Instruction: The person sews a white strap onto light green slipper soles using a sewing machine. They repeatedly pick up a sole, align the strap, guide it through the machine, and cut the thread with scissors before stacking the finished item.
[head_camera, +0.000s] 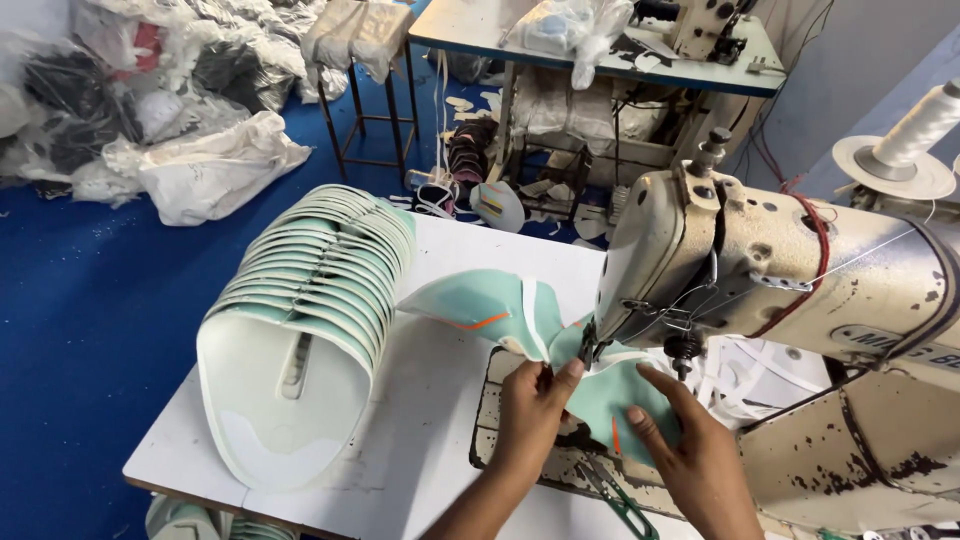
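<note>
Mint shoe upper (600, 395) pinched by left hand (535, 405), flattened under right hand (690, 450), beside stacked uppers (310, 300).

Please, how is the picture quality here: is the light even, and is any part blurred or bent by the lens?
Head view: light is soft and even, with weak shadows. The left hand, right hand and mint piece are sharp. The sewing machine bulges at the right edge from the wide lens; far bags look softer.

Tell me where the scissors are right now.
In the head view, the scissors lie on the table at the bottom edge, between the left hand and right hand.
</note>
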